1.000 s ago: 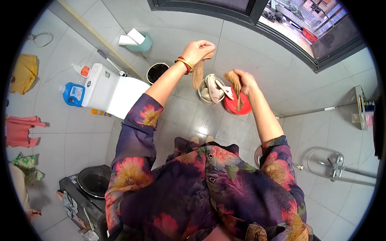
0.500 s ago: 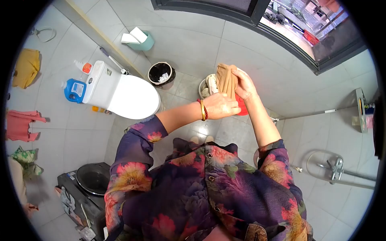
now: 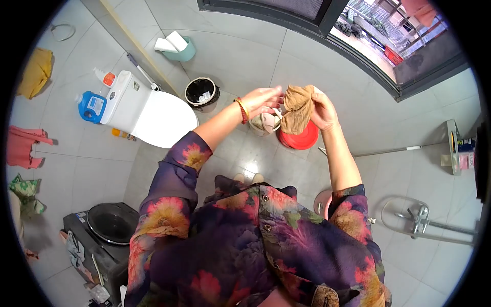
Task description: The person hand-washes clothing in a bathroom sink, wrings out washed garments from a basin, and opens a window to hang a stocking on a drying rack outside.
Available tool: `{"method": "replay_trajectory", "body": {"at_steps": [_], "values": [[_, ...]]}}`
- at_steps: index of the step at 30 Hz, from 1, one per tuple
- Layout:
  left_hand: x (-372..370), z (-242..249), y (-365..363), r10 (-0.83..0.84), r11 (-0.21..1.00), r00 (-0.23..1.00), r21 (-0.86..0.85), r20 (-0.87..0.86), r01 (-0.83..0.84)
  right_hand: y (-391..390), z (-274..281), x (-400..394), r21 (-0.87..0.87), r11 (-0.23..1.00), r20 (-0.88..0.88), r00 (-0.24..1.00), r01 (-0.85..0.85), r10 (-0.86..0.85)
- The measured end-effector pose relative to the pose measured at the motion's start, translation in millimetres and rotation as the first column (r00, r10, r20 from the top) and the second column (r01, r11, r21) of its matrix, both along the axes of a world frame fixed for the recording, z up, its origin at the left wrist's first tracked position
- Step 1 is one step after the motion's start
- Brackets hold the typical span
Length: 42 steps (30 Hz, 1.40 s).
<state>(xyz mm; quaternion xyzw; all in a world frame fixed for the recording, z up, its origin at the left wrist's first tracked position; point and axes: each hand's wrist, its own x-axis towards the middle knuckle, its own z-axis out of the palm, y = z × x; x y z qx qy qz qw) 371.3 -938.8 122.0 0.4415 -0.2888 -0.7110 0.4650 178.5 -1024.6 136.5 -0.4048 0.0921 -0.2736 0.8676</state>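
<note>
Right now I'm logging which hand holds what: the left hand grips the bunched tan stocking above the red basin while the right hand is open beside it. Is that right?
Not quite: the hands are swapped. In the head view the right hand grips the bunched tan stocking above the red basin, while the left hand is open beside it.

The right hand gripped a bunched tan stocking, raised above a red basin on the tiled floor. The left hand (fingers spread, holding nothing) hovered just beside it at nine o'clock, over a small bucket. A white toilet stood further toward nine o'clock.
</note>
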Motion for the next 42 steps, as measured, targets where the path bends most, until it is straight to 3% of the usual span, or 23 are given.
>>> {"method": "replay_trajectory", "body": {"at_steps": [1,4,6,8,13,17,20,24,25,27,29,30,31,32,34,38,42], "values": [[-1.1,-2.9,-1.7,-0.064,0.993,0.996,-0.099,-0.067,0.058,0.0,0.8,-1.8,-0.016,1.0,-0.002,1.0,0.005,-0.005],[-1.7,-6.4,-5.1,-0.021,0.965,0.999,-0.261,-0.048,0.008,-7.3,-11.2,-20.4,-0.057,0.998,-0.058,0.998,0.019,-0.022],[2.2,9.9,-8.5,0.049,0.961,0.957,-0.248,-0.288,-0.123,-7.9,-18.8,-31.1,-0.085,0.994,-0.127,0.989,0.066,-0.076],[4.1,16.3,-11.7,0.038,0.948,0.941,-0.286,-0.337,-0.141,-0.8,-21.5,-32.7,-0.12,0.981,-0.204,0.963,0.152,-0.174],[-9.6,30.6,-10.9,-0.046,0.926,0.989,-0.377,-0.138,-0.009,3.3,-23.0,-30.8,-0.122,0.982,-0.213,0.963,0.144,-0.167],[-9.9,37.2,-15.0,-0.09,0.9,0.995,-0.424,0.048,0.102,-1.5,-13.2,-23.6,-0.203,0.94,-0.206,0.927,0.274,-0.315],[-12.7,42.4,-15.4,-0.079,0.907,0.991,-0.404,0.112,0.118,0.2,-0.9,-15.1,-0.239,0.949,-0.148,0.958,0.206,-0.246],[-11.0,44.4,-16.4,-0.06,0.91,0.991,-0.401,0.119,0.103,10.2,3.6,5.2,-0.441,0.886,-0.323,0.896,0.143,-0.306],[-7.8,42.7,-17.3,-0.018,0.905,0.977,-0.412,0.214,0.107,6.5,0.8,5.4,-0.38,0.913,-0.385,0.872,0.148,-0.302],[-0.2,37.5,-19.7,0.067,0.896,0.917,-0.429,0.393,0.118,0.4,-2.7,8.3,-0.445,0.848,-0.347,0.818,0.287,-0.459],[-0.9,39.3,-14.6,0.319,0.8,0.747,-0.588,0.584,0.118,-5.6,-5.8,11.7,-0.514,0.762,-0.295,0.754,0.393,-0.588],[-2.3,40.1,-11.0,0.444,0.741,0.629,-0.656,0.638,0.142,-5.9,-8.1,15.1,-0.407,0.795,-0.244,0.785,0.45,-0.569],[-9.3,46.7,-2.5,0.416,0.755,0.61,-0.63,0.675,0.182,0.0,-3.2,21.4,-0.29,0.82,-0.19,0.81,0.494,-0.555],[-17.4,43.0,1.4,0.332,0.734,0.706,-0.641,0.625,0.223,3.5,-1.0,24.3,-0.167,0.836,-0.134,0.827,0.523,-0.545],[-29.5,42.1,10.1,0.181,0.706,0.643,-0.554,0.744,0.442,-2.0,-7.2,27.0,-0.101,0.872,-0.055,0.873,0.478,-0.485],[-26.3,42.5,5.9,0.438,0.771,0.576,-0.618,0.69,0.155,-4.6,-5.7,29.0,0.025,0.879,0.041,0.878,0.476,-0.476],[-33.1,50.4,3.7,0.556,0.721,0.546,-0.691,0.626,0.058,1.5,0.2,34.3,0.112,0.877,0.064,0.877,0.468,-0.476]]}}
